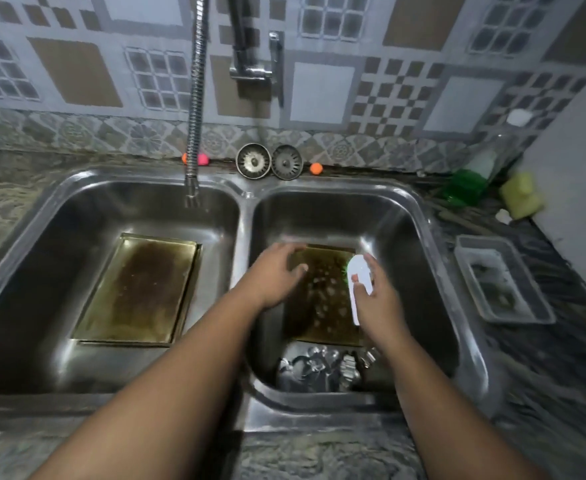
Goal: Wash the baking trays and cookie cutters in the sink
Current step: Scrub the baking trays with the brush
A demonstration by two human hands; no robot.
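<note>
A steel double sink fills the view. One stained baking tray lies flat in the left basin. A second stained tray lies in the right basin, dotted with suds. My left hand rests on that tray's far left edge, fingers spread. My right hand grips a white-handled scrub brush, its green bristles against the tray's right side. Several metal cookie cutters are piled at the near end of the right basin.
A flexible tap hose hangs over the left basin. Two sink strainers stand at the back rim. A clear plastic container sits on the right counter, with a green scourer, a yellow sponge and a bottle behind it.
</note>
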